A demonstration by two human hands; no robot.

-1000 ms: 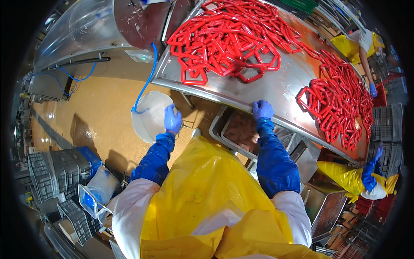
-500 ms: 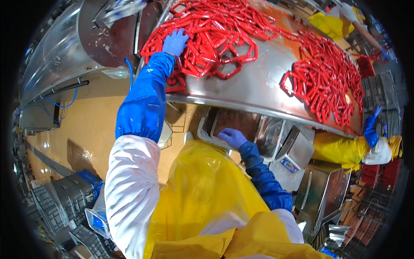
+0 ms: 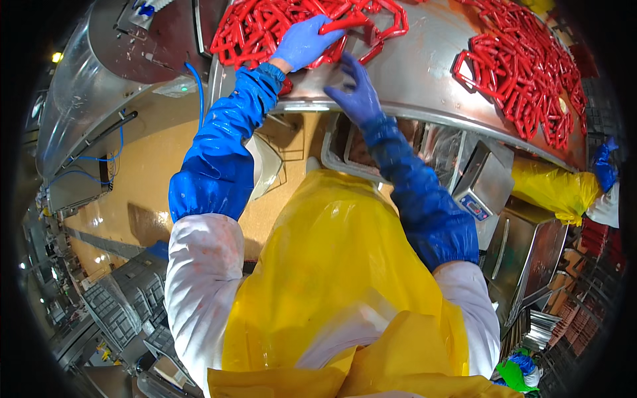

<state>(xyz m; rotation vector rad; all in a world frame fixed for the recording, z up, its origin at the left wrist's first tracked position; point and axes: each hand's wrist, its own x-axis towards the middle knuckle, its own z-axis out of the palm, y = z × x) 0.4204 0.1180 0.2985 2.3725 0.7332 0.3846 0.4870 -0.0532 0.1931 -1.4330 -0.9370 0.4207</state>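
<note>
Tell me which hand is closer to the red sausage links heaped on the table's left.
Left: the left hand grips one of the red sausage links; the right hand is open, close by, over the near edge of the metal table.

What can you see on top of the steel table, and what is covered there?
A left heap and a right heap of red links lie on the steel table. The left hand holds one link. Under both heaps, the steel table is covered and cannot be seen.

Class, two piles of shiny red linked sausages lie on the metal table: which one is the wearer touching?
The left pile of red linked sausages: the purple-gloved left hand grasps one sausage, and neither hand touches the right pile.
</note>
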